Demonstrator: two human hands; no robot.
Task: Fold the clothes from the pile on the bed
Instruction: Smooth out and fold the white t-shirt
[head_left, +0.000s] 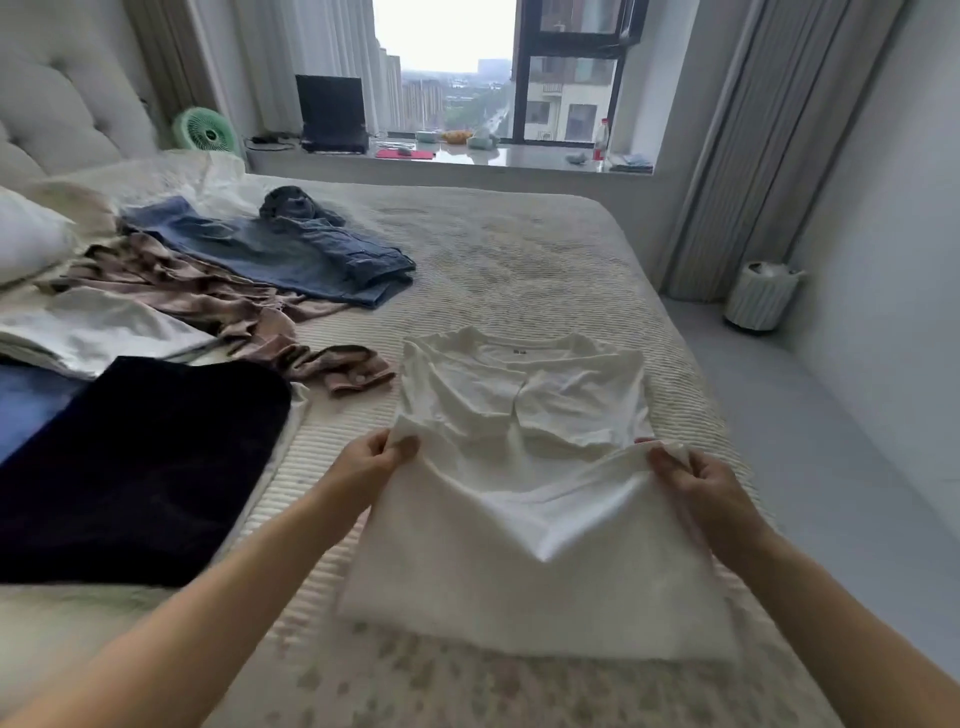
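Nearest me the bed (519, 270) shows a pale cover with a faint speckled print, giving way farther out to a ribbed, quilted weave. On it lies the white T-shirt (519, 545), sleeves already turned in toward the middle, neck at the far end. My left hand (371, 462) pinches the shirt's left edge and my right hand (698, 480) pinches its right edge, fingers and thumb clamped on the cloth on both sides, so a fold stands raised between them while the near hem stays flat on the cover.

To the left, near my left forearm, a dark navy garment (140, 467) lies spread flat, with a blue piece (26, 400) showing at its far left side. Beyond that sits a white garment (98, 332), then a crumpled brown garment (218, 296) trailing toward the T-shirt. Farther still are blue denim clothes (291, 249), partly stacked, with a darker bundle on top; I cannot tell how many pieces there are. A pillow (26, 239) and tufted headboard (62, 104) fill the far left.

On the grey floor at right stands a small pale ribbed bin (761, 301) against the wall. Across the far side runs a window ledge (519, 158) holding a green fan (205, 132), a dark laptop (332, 114), a bottle (601, 140) and small items, flanked by grey curtains (769, 130). Tower blocks show through the glass.
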